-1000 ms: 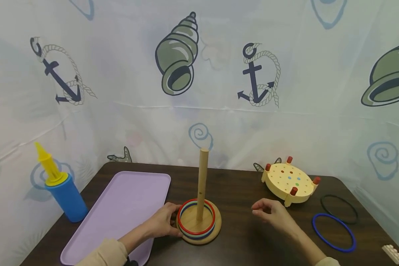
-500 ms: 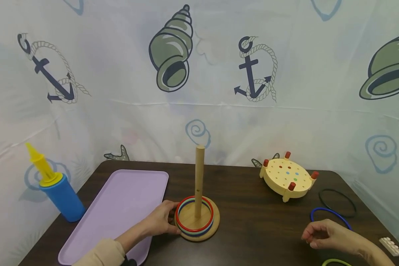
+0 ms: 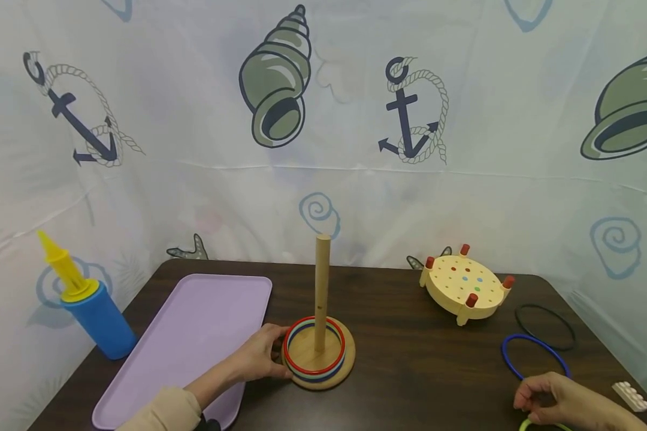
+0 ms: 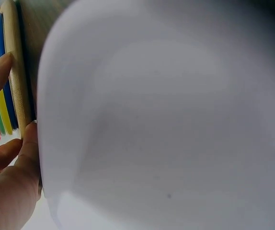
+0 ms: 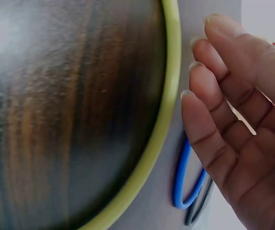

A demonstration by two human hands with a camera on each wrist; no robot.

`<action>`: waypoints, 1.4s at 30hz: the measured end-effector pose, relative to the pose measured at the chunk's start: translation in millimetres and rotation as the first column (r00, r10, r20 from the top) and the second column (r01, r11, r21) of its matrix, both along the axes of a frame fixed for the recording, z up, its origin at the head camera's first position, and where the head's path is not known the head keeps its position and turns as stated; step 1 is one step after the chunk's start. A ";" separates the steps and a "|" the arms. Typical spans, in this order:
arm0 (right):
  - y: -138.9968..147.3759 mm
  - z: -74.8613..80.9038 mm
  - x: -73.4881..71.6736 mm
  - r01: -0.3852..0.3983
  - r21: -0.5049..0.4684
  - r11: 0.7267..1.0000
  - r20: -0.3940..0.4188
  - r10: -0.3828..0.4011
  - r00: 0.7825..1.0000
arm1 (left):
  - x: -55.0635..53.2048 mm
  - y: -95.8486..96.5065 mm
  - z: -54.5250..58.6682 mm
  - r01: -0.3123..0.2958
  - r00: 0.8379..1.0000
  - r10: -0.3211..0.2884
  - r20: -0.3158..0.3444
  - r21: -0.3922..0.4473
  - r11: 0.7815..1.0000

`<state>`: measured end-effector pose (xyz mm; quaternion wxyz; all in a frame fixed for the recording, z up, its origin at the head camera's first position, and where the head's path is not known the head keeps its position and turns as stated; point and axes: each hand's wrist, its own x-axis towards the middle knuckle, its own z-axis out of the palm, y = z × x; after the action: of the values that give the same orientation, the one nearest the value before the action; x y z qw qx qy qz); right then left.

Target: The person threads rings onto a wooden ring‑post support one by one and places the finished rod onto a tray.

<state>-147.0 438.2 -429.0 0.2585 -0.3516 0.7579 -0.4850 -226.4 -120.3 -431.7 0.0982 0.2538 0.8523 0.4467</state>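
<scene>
My left hand (image 3: pixel 261 353) grips the left edge of the round wooden base (image 3: pixel 346 365) of a ring-toss stand, its upright peg (image 3: pixel 322 281) in the middle. Around the peg lie several stacked rings, a red ring (image 3: pixel 342 347) on top; the left wrist view shows green, yellow (image 4: pixel 2 110) and blue ones beneath. At the lower right, my right hand (image 3: pixel 574 402) hovers with loosely bent fingers over a yellow-green ring (image 5: pixel 173 57) on the table. In the right wrist view the fingertips are just apart from that ring's rim and hold nothing.
A lilac tray (image 3: pixel 194 341) lies left of the stand, beside a blue and yellow hand pump (image 3: pixel 99 317). At right are a blue ring (image 3: pixel 531 337), a black ring (image 3: pixel 573 335), a cream pegged round stool-like toy (image 3: pixel 463 287) and a white studded block (image 3: pixel 631 396).
My right hand has moved right and toward the front edge, from beside the stand to over the yellow-green ring. The left hand stays on the base.
</scene>
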 end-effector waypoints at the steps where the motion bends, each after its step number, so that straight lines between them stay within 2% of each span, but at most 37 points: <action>1: 0.5 -1.0 0.2 -0.004 0.000 1.000 -0.019 0.004 1.000 | -0.2 -0.1 0.0 -0.002 1.000 0.002 -0.001 -0.001 1.000; 5: 0.3 -3.8 0.4 -0.004 0.031 0.999 -0.141 0.008 0.990 | -0.7 -0.8 0.4 -0.010 1.000 0.010 -0.014 -0.012 1.000; 10: -3.6 -4.0 0.0 0.033 0.092 0.995 -0.246 -0.009 0.969 | -0.7 -1.8 1.4 -0.021 1.000 0.020 -0.024 -0.026 0.999; 16: -11.8 -3.5 -1.5 0.086 0.108 0.990 -0.236 -0.058 0.970 | -0.3 -1.8 2.9 -0.020 1.000 0.020 -0.024 -0.029 0.999; 21: -21.1 -4.6 -3.0 0.136 0.137 0.981 -0.261 -0.096 0.960 | -1.0 -1.5 2.2 -0.022 0.999 0.021 -0.032 -0.029 0.999; 27: -30.5 -4.8 -2.8 0.135 0.113 0.984 -0.256 -0.103 0.961 | -1.7 -1.3 -0.5 -0.007 0.999 0.007 -0.036 -0.020 1.000; 29: -34.2 -4.3 -2.5 0.144 0.113 0.983 -0.279 -0.108 0.954 | -1.7 -1.3 -1.1 0.000 0.999 -0.001 -0.035 -0.016 1.000; 32: -42.4 -2.5 -2.1 0.187 0.131 0.974 -0.342 -0.133 0.930 | -1.6 -1.1 -1.4 0.013 0.999 -0.013 -0.031 -0.010 1.000; 37: -63.2 7.4 -3.4 0.280 0.101 0.955 -0.493 -0.196 0.848 | -0.7 -0.6 -1.0 0.018 1.000 -0.018 -0.019 0.003 1.000; 40: -79.3 19.5 -6.6 0.320 0.030 0.947 -0.537 -0.254 0.804 | -0.1 -0.3 -1.1 0.016 1.000 -0.016 -0.021 0.006 1.000; 42: -92.7 30.2 -9.0 0.366 -0.011 0.931 -0.555 -0.310 0.772 | 0.3 -0.2 -1.5 0.014 1.000 -0.013 -0.023 0.005 1.000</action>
<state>-156.0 345.5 -398.8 -0.0438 -0.3203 0.8733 -0.3645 -226.1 -120.5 -433.2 0.0907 0.2650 0.8505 0.4451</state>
